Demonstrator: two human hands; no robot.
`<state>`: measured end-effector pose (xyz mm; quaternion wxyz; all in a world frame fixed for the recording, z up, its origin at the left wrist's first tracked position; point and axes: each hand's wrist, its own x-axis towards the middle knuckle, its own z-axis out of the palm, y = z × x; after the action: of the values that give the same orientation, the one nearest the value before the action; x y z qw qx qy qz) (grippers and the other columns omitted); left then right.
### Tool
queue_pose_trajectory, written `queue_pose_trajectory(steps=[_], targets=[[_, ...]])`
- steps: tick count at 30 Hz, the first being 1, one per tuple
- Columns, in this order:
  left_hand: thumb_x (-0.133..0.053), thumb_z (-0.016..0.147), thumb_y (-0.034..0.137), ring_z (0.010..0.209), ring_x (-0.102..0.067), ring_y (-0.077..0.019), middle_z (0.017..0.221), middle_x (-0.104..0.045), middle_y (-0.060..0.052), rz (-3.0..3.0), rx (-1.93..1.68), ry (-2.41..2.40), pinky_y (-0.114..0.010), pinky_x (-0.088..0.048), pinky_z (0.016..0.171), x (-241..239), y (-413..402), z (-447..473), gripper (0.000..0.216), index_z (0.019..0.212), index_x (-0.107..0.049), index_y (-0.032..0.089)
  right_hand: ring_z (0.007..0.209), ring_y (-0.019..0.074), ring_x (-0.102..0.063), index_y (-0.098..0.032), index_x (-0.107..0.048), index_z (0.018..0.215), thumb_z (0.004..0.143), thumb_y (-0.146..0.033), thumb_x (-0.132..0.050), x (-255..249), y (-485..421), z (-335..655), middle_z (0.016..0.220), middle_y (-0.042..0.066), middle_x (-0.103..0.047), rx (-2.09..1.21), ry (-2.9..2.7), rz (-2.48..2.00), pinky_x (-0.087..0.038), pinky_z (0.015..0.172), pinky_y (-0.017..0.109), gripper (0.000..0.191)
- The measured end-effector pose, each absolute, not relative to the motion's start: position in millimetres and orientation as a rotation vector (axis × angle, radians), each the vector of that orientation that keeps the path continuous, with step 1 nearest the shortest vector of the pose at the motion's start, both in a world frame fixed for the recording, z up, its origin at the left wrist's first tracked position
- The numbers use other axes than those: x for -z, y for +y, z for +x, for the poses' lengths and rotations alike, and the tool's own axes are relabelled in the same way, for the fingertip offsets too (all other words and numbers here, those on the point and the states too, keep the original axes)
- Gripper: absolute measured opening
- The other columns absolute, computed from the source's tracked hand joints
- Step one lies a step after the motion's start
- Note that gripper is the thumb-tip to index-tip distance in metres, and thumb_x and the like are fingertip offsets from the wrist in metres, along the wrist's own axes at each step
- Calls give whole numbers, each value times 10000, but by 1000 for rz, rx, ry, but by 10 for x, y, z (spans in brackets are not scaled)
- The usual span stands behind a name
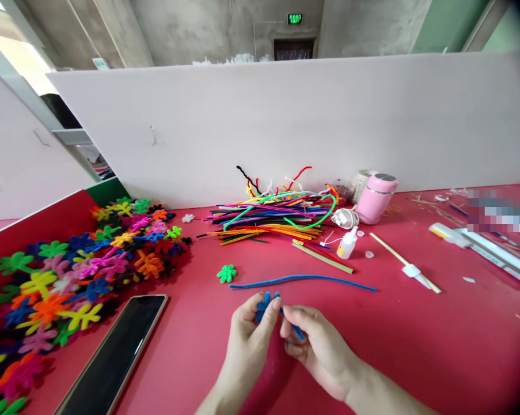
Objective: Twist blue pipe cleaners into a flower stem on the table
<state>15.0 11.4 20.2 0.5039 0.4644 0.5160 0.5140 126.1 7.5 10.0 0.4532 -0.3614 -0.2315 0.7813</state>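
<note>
My left hand (pixel 249 337) and my right hand (pixel 318 346) meet low over the red table (pixel 415 346), both pinched on a blue pipe-cleaner flower (pixel 266 302) that is partly bent into petals. Its loose tail pokes out under my right fingers. Just beyond the hands a straight blue pipe cleaner (pixel 303 280) lies flat. A finished green flower (pixel 227 273) sits to the left of it.
A heap of finished coloured flowers (pixel 82 265) covers the left side. A dark phone (pixel 113 354) lies near the front left. Behind are a bundle of pipe cleaners (pixel 272 219), a small glue bottle (pixel 347 243), a pink cup (pixel 375 197), a wooden stick (pixel 404 262) and a white partition (pixel 285 127).
</note>
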Motion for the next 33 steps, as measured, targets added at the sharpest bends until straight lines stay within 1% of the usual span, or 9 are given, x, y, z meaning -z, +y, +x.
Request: queue_pose_trajectory(steps=[5, 8, 12, 14, 16, 19, 21, 24, 33], targets=[[-595, 694, 276, 430, -373, -69, 426, -428, 64, 881, -1246, 1148, -190, -321, 458, -181, 127, 150, 218, 543, -494, 155, 497, 97, -393, -149, -596, 563, 808, -412, -440, -224, 90, 1343, 483, -33, -443, -1550, -1266, -1044, -302, 503, 217, 391], [-591, 704, 273, 464, -399, -71, 478, -452, 57, 770, -1307, 1127, -196, -336, 494, -144, 136, 117, 186, 589, -505, 154, 560, 128, -463, -159, -623, 690, 866, -411, -290, -249, 103, 1396, 563, -7, -512, -1394, -1416, -1150, -354, 543, 234, 453], [-616, 682, 260, 449, -360, -56, 482, -410, 70, 639, -1371, 1081, -187, -318, 474, -136, 162, 82, 195, 574, -494, 151, 779, 183, -530, -178, -533, 1040, 850, -284, -369, -158, 135, 1439, 842, 56, -582, -992, -1685, -1198, -413, 691, 282, 272], [-624, 675, 248, 449, -358, -52, 479, -411, 69, 598, -1376, 1076, -183, -321, 473, -147, 170, 83, 196, 568, -495, 147, 843, 199, -516, -177, -456, 1140, 811, -198, -420, -95, 152, 1452, 922, 82, -557, -741, -1853, -1162, -411, 739, 315, 331], [-624, 677, 238, 450, -361, -51, 475, -414, 68, 586, -1372, 1081, -180, -322, 470, -150, 171, 90, 194, 566, -495, 145, 838, 210, -503, -173, -427, 1174, 785, -169, -453, -54, 163, 1463, 914, 89, -541, -528, -1998, -1136, -414, 724, 333, 390], [-630, 675, 224, 450, -366, -50, 477, -419, 68, 591, -1352, 1073, -177, -323, 465, -126, 161, 100, 171, 585, -507, 147, 770, 203, -486, -179, -483, 1131, 802, -215, -471, -56, 170, 1478, 834, 76, -540, -315, -2157, -1126, -403, 673, 324, 331], [-631, 676, 216, 457, -376, -50, 488, -428, 68, 602, -1327, 1066, -176, -328, 471, -100, 155, 102, 146, 609, -520, 150, 706, 184, -462, -182, -551, 1043, 830, -224, -437, -86, 172, 1485, 759, 62, -535, -212, -2230, -1135, -377, 637, 309, 245], [-624, 684, 216, 464, -390, -53, 491, -438, 64, 642, -1294, 1070, -177, -335, 479, -69, 150, 99, 137, 613, -526, 152, 652, 166, -419, -180, -605, 904, 850, -216, -401, -125, 169, 1484, 682, 45, -511, -133, -2294, -1149, -334, 598, 293, 214], [-587, 713, 256, 456, -413, -72, 481, -459, 44, 813, -1195, 1093, -200, -328, 470, -48, 143, 79, 175, 595, -520, 146, 634, 153, -377, -170, -527, 663, 834, -263, -419, -121, 155, 1461, 640, 21, -456, -96, -2323, -1137, -292, 594, 287, 222]])
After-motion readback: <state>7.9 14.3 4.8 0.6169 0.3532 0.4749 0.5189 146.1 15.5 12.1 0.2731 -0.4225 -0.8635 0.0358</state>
